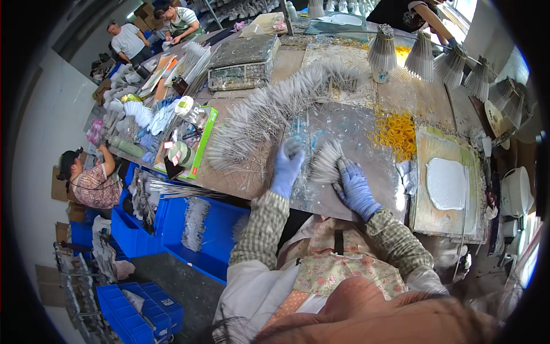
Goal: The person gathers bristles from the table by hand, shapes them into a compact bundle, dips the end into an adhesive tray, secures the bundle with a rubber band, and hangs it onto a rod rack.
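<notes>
My right hand [356, 184], in a lavender-blue glove, is closed round the right side of a fan-shaped bundle of thin pale grey, feather-like stems [326, 163]. The bundle rests low over a dark board [366, 135] on the worktable. Just left of it is my left hand [288, 167], in the same kind of glove. Its fingers are curled together near the bundle, and whatever they hold is too small to make out. Beyond my left hand, a long heap of similar loose stems [260, 112] curves away to the far side.
Yellow rubber bands [395, 135] lie right of the board, beside a tray with a white paste slab [447, 183]. Tied bundles [421, 54] stand at the far right. A green box [203, 140] holds jars at left. Blue bins [200, 229] sit below. Other people work around the table.
</notes>
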Demonstrator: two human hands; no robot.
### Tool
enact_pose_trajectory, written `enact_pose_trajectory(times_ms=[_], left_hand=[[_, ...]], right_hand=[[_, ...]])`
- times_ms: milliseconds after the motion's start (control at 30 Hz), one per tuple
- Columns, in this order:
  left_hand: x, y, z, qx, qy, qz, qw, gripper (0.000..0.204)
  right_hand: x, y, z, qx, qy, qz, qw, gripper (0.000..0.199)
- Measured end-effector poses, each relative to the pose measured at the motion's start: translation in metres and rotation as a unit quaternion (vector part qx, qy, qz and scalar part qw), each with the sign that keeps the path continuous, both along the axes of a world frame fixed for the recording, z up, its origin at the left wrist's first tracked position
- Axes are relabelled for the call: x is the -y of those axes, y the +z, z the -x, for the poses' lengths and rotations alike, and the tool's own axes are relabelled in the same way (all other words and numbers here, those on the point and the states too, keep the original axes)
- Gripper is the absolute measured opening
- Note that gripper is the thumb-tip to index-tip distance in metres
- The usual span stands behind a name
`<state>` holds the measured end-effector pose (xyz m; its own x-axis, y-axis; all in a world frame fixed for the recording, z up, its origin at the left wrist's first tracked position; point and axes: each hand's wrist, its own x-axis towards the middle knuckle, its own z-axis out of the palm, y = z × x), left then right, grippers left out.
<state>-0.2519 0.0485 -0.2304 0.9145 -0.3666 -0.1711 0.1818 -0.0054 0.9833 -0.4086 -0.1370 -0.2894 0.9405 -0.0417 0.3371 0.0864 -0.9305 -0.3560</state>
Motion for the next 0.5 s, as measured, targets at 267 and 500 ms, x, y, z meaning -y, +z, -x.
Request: enact_pose_trajectory(times_ms=[267, 500], left_hand=[[0.059, -0.028, -0.075, 0.206, -0.138, -0.543, 0.803, 0.064], [0.057, -0.054, -0.101, -0.120, -0.051, -0.273, 0.953, 0.029]], right_hand=[[0.000, 0.008, 0.002, -0.017, 0.001, 0.001, 1.000, 0.068], [-0.003, 0.011, 0.004, -0.025, -0.015, -0.005, 1.000, 0.066]])
